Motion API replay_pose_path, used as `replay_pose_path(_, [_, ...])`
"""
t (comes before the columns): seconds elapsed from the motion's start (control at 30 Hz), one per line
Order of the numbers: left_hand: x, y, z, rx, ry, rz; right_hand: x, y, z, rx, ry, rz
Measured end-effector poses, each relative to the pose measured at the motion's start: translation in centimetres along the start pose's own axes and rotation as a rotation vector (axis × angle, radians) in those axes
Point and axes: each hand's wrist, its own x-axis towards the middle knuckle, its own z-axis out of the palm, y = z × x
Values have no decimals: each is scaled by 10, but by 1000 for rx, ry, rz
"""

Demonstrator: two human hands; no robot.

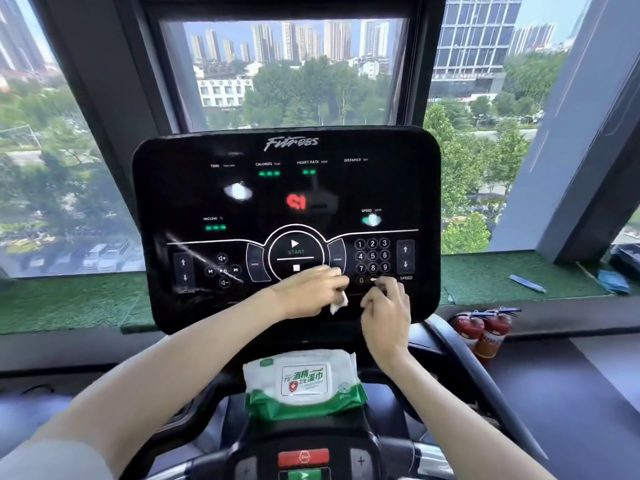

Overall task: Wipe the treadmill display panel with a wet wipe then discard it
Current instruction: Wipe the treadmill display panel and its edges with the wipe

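Note:
The black treadmill display panel (287,188) stands upright in front of me, with lit green and red readouts and a keypad. My left hand (308,291) is closed on a small crumpled white wet wipe (338,304) at the panel's lower middle, just under the stop button. My right hand (386,313) hovers close beside it, below the number keys, with its fingers curled. A pale bit shows at its fingertips; I cannot tell whether it grips anything. A white and green wet wipe pack (304,381) lies on the console below.
Two red fire extinguishers (481,329) stand right of the treadmill by the green-turf window ledge (502,275). A blue cloth (614,281) and a small tube (527,283) lie on the ledge. A red stop button (303,457) sits on the handlebar console near me.

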Motion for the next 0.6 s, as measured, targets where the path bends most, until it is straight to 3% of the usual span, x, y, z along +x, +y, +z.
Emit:
replay_pose_path(0.1, [-36,-28,-14,64,66,-57,4,-24,11,24,3,-26])
replay_pose_path(0.17, [-64,-52,-25,85,178,-217,5,-40,18,44,14,-64])
replay_pose_path(0.3, [-116,-93,-51,7,645,-891,1,-68,31,16,13,-101])
replay_pose_path(0.37, [-120,-89,-53,-73,789,-1199,-4,-77,39,-1,9,-67])
replay_pose_path(0.4, [-117,-79,-47,-111,781,-1195,-7,-81,44,-13,8,-43])
replay_pose_path(0.43, [-112,-66,-37,-119,693,-1060,-10,-86,48,-27,5,-18])
replay_pose_path(0.53, [-111,-30,1,13,212,-371,-17,-97,59,-64,-8,34])
replay_pose_path(0.57, [-117,-33,5,22,185,-306,-19,-100,61,-69,-12,39])
replay_pose_path(0.6, [-124,-41,4,-25,243,-367,-21,-102,63,-70,-17,39])
